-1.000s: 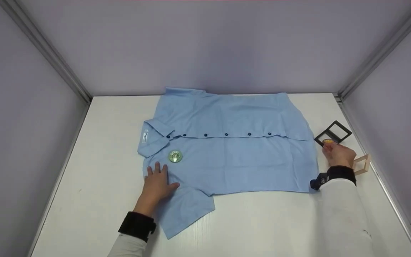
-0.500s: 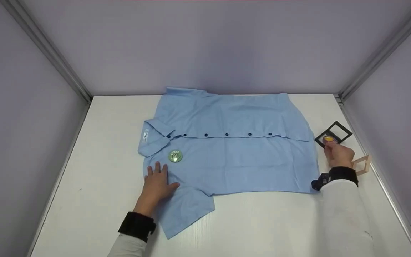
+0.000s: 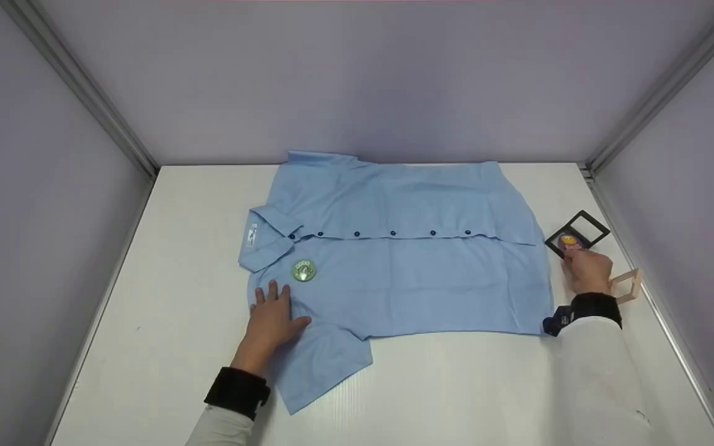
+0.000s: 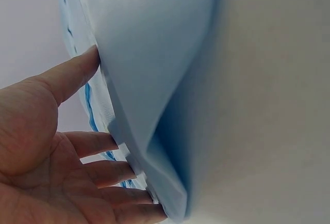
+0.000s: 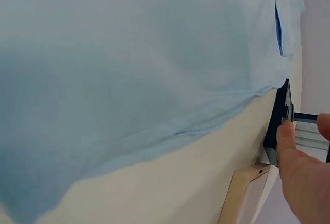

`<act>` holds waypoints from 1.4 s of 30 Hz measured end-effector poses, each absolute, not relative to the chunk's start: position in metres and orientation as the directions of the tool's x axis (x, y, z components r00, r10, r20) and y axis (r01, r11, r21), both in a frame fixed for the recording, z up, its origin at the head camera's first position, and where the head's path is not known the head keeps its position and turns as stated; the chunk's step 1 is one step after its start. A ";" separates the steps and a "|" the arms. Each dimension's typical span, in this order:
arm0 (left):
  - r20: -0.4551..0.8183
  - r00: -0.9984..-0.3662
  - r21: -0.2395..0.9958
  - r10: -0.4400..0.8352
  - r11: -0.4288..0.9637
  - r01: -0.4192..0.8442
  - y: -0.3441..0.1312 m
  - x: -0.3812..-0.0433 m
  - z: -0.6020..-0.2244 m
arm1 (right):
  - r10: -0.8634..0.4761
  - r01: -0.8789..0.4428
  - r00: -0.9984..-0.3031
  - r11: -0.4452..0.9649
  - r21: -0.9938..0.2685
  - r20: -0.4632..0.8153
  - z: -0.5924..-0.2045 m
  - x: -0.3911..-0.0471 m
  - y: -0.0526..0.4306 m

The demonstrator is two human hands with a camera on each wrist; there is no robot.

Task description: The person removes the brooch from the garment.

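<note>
A light blue short-sleeved shirt (image 3: 444,279) lies spread out, dark buttons along its placket. My left hand (image 3: 271,319) rests flat near the shoulder with fingers spread; in the left wrist view its fingertips (image 4: 124,170) meet the fabric. Just beyond them sits a round green badge (image 3: 304,270) on the shirt. At the far right, my right hand (image 3: 587,271) reaches to a hinged black display frame (image 3: 599,230), unfolded. A round yellow-and-pink badge (image 3: 569,240) lies in its near-left half, fingertips at its lower edge. In the right wrist view the digits stand apart, one touching the frame.
A pale wooden frame (image 3: 636,286) stands beside my right wrist, near the right wall (image 3: 685,186). The shirt lies on a white table (image 3: 165,297), its far side reaching the back wall (image 3: 382,80).
My right fingers have drawn back toward me from the yellow-and-pink badge, so more of it shows inside the black frame. My left hand has stayed in place on the shirt.
</note>
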State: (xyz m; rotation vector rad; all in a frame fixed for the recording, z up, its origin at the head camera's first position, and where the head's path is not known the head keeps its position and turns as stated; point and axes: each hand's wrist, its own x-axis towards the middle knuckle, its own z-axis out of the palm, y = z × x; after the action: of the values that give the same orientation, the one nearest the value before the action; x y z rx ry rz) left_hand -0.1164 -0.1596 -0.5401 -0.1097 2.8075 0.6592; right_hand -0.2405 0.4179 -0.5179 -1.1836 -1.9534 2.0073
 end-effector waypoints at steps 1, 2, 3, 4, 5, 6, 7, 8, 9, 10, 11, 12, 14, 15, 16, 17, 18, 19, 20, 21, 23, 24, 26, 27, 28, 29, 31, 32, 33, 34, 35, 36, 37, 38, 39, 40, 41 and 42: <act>-0.264 -0.964 0.429 -0.014 0.894 -0.130 -0.160 -0.116 -0.540 | 0.568 0.431 -0.701 -0.143 -0.891 -0.431 -0.519 -0.240 0.418; -0.267 -0.964 0.430 -0.013 0.893 -0.131 -0.160 -0.116 -0.540 | 0.566 0.440 -0.714 -0.098 -0.893 -0.413 -0.519 -0.239 0.419; -0.267 -0.963 0.430 -0.013 0.893 -0.132 -0.160 -0.116 -0.540 | 0.561 0.444 -0.725 -0.060 -0.894 -0.398 -0.520 -0.239 0.420; -0.269 -0.963 0.428 -0.013 0.894 -0.131 -0.160 -0.116 -0.540 | 0.556 0.451 -0.737 -0.021 -0.892 -0.385 -0.520 -0.238 0.420; -0.270 -0.963 0.429 -0.013 0.894 -0.133 -0.160 -0.116 -0.540 | 0.544 0.458 -0.746 0.001 -0.889 -0.384 -0.519 -0.238 0.421; -0.271 -0.962 0.430 -0.014 0.893 -0.134 -0.160 -0.116 -0.540 | 0.532 0.470 -0.754 0.028 -0.882 -0.385 -0.518 -0.237 0.421; -0.272 -0.962 0.428 -0.014 0.894 -0.134 -0.161 -0.116 -0.541 | 0.522 0.477 -0.761 0.050 -0.877 -0.385 -0.517 -0.237 0.422; -0.273 -0.962 0.427 -0.014 0.894 -0.135 -0.161 -0.116 -0.541 | 0.513 0.483 -0.768 0.069 -0.873 -0.385 -0.515 -0.238 0.423; -0.274 -0.962 0.428 -0.015 0.894 -0.136 -0.161 -0.117 -0.541 | 0.514 0.485 -0.768 0.079 -0.871 -0.381 -0.513 -0.239 0.423; -0.275 -0.961 0.429 -0.015 0.893 -0.137 -0.161 -0.117 -0.541 | 0.519 0.486 -0.776 0.129 -0.864 -0.359 -0.510 -0.239 0.423; -0.276 -0.961 0.430 -0.015 0.892 -0.137 -0.161 -0.117 -0.541 | 0.525 0.481 -0.787 0.192 -0.855 -0.325 -0.507 -0.240 0.424; -0.277 -0.961 0.430 -0.014 0.893 -0.136 -0.161 -0.117 -0.541 | 0.532 0.471 -0.799 0.261 -0.843 -0.281 -0.503 -0.240 0.424; -0.281 -0.960 0.429 -0.013 0.893 -0.137 -0.161 -0.117 -0.541 | 0.534 0.445 -0.825 0.408 -0.797 -0.187 -0.496 -0.243 0.424; -0.280 -0.960 0.432 -0.014 0.891 -0.139 -0.161 -0.117 -0.541 | 0.530 0.419 -0.839 0.489 -0.765 -0.121 -0.493 -0.244 0.424; -0.280 -0.960 0.431 -0.014 0.891 -0.139 -0.161 -0.117 -0.541 | 0.518 0.384 -0.854 0.561 -0.733 -0.050 -0.490 -0.245 0.425; -0.280 -0.960 0.431 -0.014 0.892 -0.139 -0.161 -0.117 -0.542 | 0.500 0.354 -0.866 0.613 -0.706 0.000 -0.488 -0.247 0.425; -0.280 -0.960 0.429 -0.015 0.893 -0.139 -0.161 -0.117 -0.542 | 0.475 0.331 -0.879 0.654 -0.680 0.029 -0.486 -0.249 0.426; -0.277 -0.961 0.430 -0.016 0.892 -0.138 -0.162 -0.117 -0.543 | 0.446 0.311 -0.894 0.693 -0.651 0.047 -0.484 -0.250 0.427; -0.267 -0.964 0.429 -0.015 0.894 -0.133 -0.162 -0.117 -0.543 | 0.413 0.291 -0.909 0.729 -0.620 0.060 -0.482 -0.252 0.428; -0.256 -0.967 0.427 -0.015 0.895 -0.127 -0.162 -0.117 -0.543 | 0.373 0.273 -0.926 0.764 -0.584 0.056 -0.481 -0.253 0.429; -0.243 -0.970 0.425 -0.016 0.897 -0.121 -0.162 -0.117 -0.543 | 0.281 0.251 -0.960 0.822 -0.511 -0.020 -0.478 -0.255 0.431; -0.237 -0.971 0.424 -0.017 0.898 -0.119 -0.162 -0.117 -0.543 | 0.238 0.240 -0.969 0.844 -0.481 -0.067 -0.476 -0.256 0.431; -0.227 -0.974 0.422 -0.019 0.899 -0.116 -0.162 -0.117 -0.543 | 0.170 0.222 -0.973 0.872 -0.437 -0.155 -0.473 -0.257 0.431; -0.231 -0.973 0.422 -0.021 0.899 -0.120 -0.161 -0.117 -0.543 | 0.146 0.217 -0.970 0.881 -0.420 -0.195 -0.471 -0.258 0.431; -0.239 -0.971 0.423 -0.024 0.897 -0.127 -0.161 -0.117 -0.543 | 0.133 0.219 -0.964 0.886 -0.408 -0.229 -0.470 -0.258 0.431; -0.244 -0.969 0.422 -0.026 0.897 -0.131 -0.161 -0.117 -0.543 | 0.127 0.223 -0.959 0.890 -0.397 -0.255 -0.469 -0.259 0.430; -0.255 -0.967 0.425 -0.030 0.895 -0.139 -0.160 -0.117 -0.543 | 0.128 0.238 -0.949 0.892 -0.385 -0.290 -0.467 -0.259 0.429; -0.260 -0.965 0.426 -0.031 0.893 -0.144 -0.160 -0.118 -0.543 | 0.129 0.242 -0.946 0.894 -0.378 -0.299 -0.467 -0.259 0.429; -0.266 -0.963 0.428 -0.033 0.892 -0.148 -0.159 -0.118 -0.542 | 0.132 0.246 -0.943 0.894 -0.374 -0.305 -0.467 -0.259 0.429; -0.270 -0.962 0.428 -0.033 0.891 -0.151 -0.159 -0.118 -0.542 | 0.135 0.250 -0.942 0.894 -0.372 -0.308 -0.467 -0.259 0.428; -0.271 -0.962 0.428 -0.033 0.891 -0.152 -0.159 -0.117 -0.541 | 0.139 0.255 -0.940 0.892 -0.372 -0.310 -0.467 -0.259 0.428; -0.272 -0.962 0.429 -0.033 0.890 -0.152 -0.159 -0.117 -0.541 | 0.142 0.257 -0.940 0.892 -0.372 -0.310 -0.467 -0.259 0.428; -0.271 -0.962 0.428 -0.031 0.892 -0.149 -0.159 -0.117 -0.541 | 0.143 0.257 -0.941 0.893 -0.370 -0.308 -0.468 -0.260 0.429; -0.271 -0.962 0.426 -0.030 0.892 -0.148 -0.159 -0.117 -0.540 | 0.143 0.256 -0.941 0.894 -0.369 -0.306 -0.469 -0.260 0.429; -0.270 -0.962 0.426 -0.028 0.893 -0.146 -0.159 -0.117 -0.540 | 0.142 0.253 -0.942 0.895 -0.367 -0.303 -0.469 -0.260 0.430; -0.269 -0.963 0.425 -0.026 0.894 -0.143 -0.159 -0.116 -0.540 | 0.138 0.246 -0.944 0.898 -0.366 -0.298 -0.470 -0.260 0.430; -0.267 -0.963 0.426 -0.025 0.894 -0.141 -0.159 -0.116 -0.540 | 0.133 0.240 -0.947 0.899 -0.367 -0.292 -0.471 -0.260 0.430; -0.265 -0.964 0.427 -0.023 0.894 -0.139 -0.159 -0.116 -0.540 | 0.128 0.232 -0.950 0.900 -0.368 -0.284 -0.471 -0.260 0.431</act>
State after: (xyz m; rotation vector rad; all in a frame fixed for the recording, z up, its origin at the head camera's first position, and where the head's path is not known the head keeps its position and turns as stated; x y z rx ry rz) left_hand -0.1159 -0.1594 -0.5405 -0.1223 2.8071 0.6601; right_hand -0.2599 0.4306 -0.4713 -0.3194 -3.3105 0.6941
